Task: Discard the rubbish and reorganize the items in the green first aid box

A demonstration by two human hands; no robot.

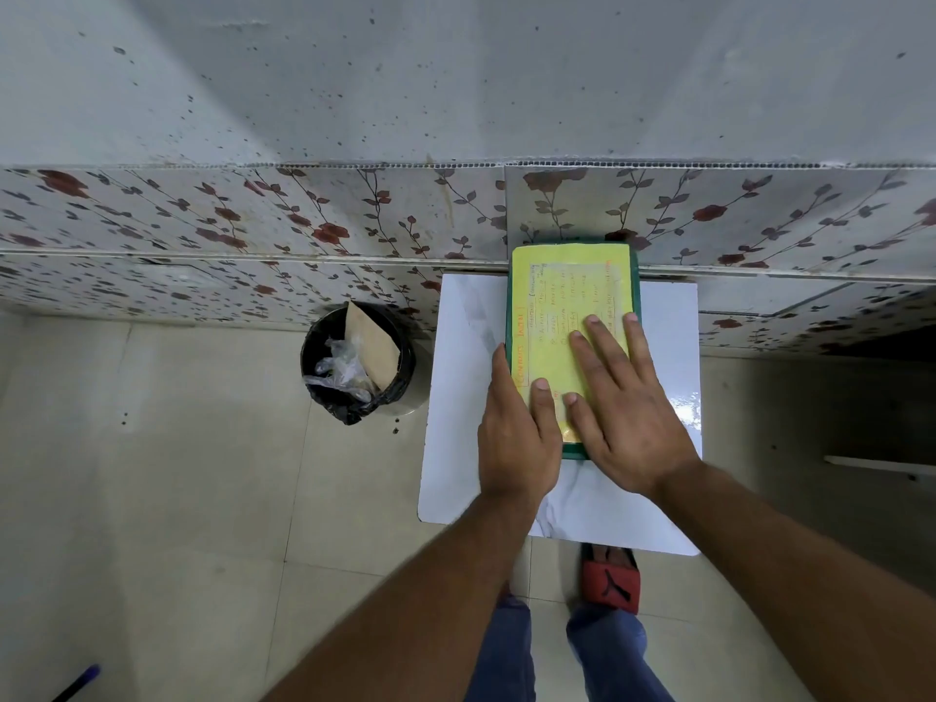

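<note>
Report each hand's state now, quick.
Left hand: open, flat, resting on the green first aid box lid's left edge.
Right hand: open, flat on the lid, holding nothing.

The table (668,347) top was white, smooth and glossy. The box (635,276) looked like green plastic, its lid covered by a matt yellow paper sheet (567,276). The bin (357,364) wore a shiny black plastic liner and held clear plastic and brown card.
</note>
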